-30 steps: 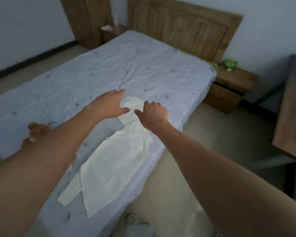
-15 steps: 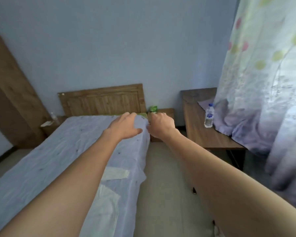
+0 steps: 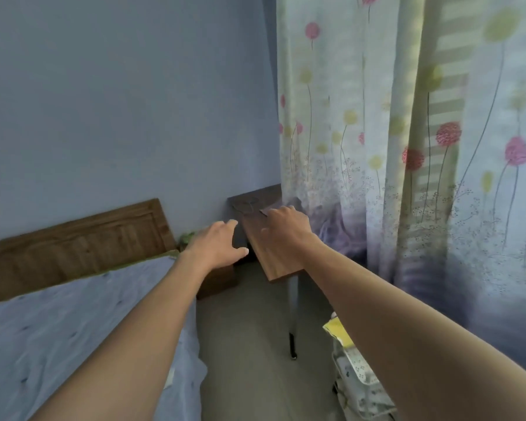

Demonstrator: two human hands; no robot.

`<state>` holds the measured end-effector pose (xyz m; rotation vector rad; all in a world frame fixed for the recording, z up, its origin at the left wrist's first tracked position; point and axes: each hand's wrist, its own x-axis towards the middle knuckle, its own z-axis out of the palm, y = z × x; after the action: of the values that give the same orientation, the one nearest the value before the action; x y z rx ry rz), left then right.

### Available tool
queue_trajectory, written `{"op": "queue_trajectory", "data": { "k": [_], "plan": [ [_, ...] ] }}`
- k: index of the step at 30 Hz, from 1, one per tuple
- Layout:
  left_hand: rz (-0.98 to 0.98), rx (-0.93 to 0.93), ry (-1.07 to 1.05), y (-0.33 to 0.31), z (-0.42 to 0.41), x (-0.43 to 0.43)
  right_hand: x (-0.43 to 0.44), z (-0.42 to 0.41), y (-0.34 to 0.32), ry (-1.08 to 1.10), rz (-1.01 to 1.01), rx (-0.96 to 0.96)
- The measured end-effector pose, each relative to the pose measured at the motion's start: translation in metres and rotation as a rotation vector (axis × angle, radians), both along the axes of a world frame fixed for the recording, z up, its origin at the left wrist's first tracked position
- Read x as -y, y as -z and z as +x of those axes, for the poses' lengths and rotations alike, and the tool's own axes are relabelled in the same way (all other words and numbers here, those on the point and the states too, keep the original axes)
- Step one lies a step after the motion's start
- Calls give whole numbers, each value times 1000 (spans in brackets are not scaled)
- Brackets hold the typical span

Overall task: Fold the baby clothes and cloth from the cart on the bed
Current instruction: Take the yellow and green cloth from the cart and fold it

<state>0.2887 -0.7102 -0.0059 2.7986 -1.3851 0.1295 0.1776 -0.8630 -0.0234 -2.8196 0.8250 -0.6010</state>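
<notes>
Both my arms reach forward at chest height. My left hand point(image 3: 216, 244) hangs in the air past the corner of the bed point(image 3: 58, 329), fingers loosely spread, holding nothing. My right hand point(image 3: 286, 227) hovers over the wooden desk, fingers loosely curled and empty. At the lower right, partly behind my right forearm, stands the white cart point(image 3: 362, 381) with patterned baby clothes and a yellow cloth point(image 3: 336, 329) in it. The white garment on the bed is out of view.
A wooden desk point(image 3: 274, 256) with a metal leg stands between the bed and a flowered curtain point(image 3: 407, 147). The wooden headboard point(image 3: 73, 238) and a bedside cabinet point(image 3: 216, 278) lie at the left. Bare floor runs between bed and cart.
My view has swung right and up, away from the white garment on the bed toward the desk, curtain and cart. Both hands left the garment and moved right with the turn.
</notes>
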Motion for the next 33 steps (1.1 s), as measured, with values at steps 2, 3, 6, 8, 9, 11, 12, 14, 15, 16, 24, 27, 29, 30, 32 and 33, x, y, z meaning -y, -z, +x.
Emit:
{"op": "queue_trajectory", "data": {
  "k": [2,3,6,8,9,11,12,14,15,16,24,27,29,30,32,33],
  "plan": [
    [-11,-14,37,2,-4,-5,-7,-14,0,38,-24,5],
    [-14,-31,50,3,-6,-8,-10,-21,0,63,-26,13],
    [-30,-51,84,7,-11,-12,-13,-43,4,132,-62,16],
    [-46,-71,109,12,-16,-12,-14,-59,6,186,-54,-15],
    [-51,-81,122,14,-19,-12,-13,-67,5,202,-56,-43],
    [-53,-88,146,18,-26,-10,-11,-83,3,217,-68,-84],
    [-55,-88,155,20,-29,-8,-8,-89,4,230,-71,-95],
    [-58,-85,178,22,-35,0,1,-97,7,260,-76,-100],
    [-58,-87,190,21,-38,5,5,-101,9,272,-75,-103],
    [-56,-91,200,20,-42,10,10,-104,10,283,-76,-113],
    [-60,-132,264,25,-61,71,75,-128,15,333,-70,-141],
    [-51,-142,272,32,-66,100,107,-142,21,364,-72,-152],
    [-55,-143,286,37,-69,120,129,-150,27,386,-61,-166],
    [-51,-139,290,40,-70,129,139,-153,30,394,-56,-170],
    [-45,-143,292,47,-72,147,158,-157,35,399,-44,-178],
    [-45,-150,289,51,-73,156,166,-159,37,395,-41,-177]
  ]
}}
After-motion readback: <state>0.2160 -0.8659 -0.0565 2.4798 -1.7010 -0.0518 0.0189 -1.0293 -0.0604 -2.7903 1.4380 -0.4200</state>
